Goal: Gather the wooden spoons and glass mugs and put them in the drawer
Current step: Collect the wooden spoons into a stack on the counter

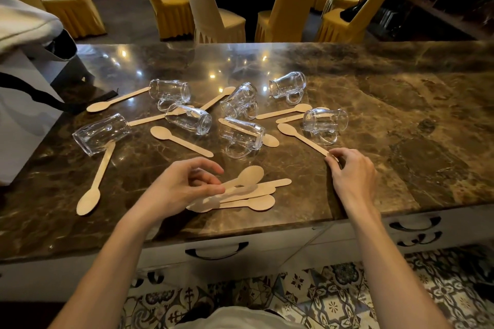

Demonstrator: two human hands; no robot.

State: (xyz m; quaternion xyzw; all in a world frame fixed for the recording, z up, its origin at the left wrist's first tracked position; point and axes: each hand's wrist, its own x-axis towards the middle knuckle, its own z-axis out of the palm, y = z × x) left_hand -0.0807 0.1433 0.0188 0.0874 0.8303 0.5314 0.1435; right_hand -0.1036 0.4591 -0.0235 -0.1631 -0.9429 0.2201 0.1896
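Observation:
Several glass mugs lie on their sides across the marble counter (387,115), among them one at the far left (101,133) and one at the right (324,120). Loose wooden spoons are scattered between them. My left hand (184,187) holds a small bundle of wooden spoons (251,189) near the counter's front edge. My right hand (352,171) pinches the handle end of a single wooden spoon (299,137) that lies on the counter beside the right mug. A shut drawer (216,250) with a dark handle sits below the counter in front of me.
White fabric with a black strap (24,93) covers the counter's left end. More drawers with dark handles (414,223) are at the lower right. Yellow-covered chairs (288,8) and a dark round table stand behind the counter. Patterned tiles cover the floor.

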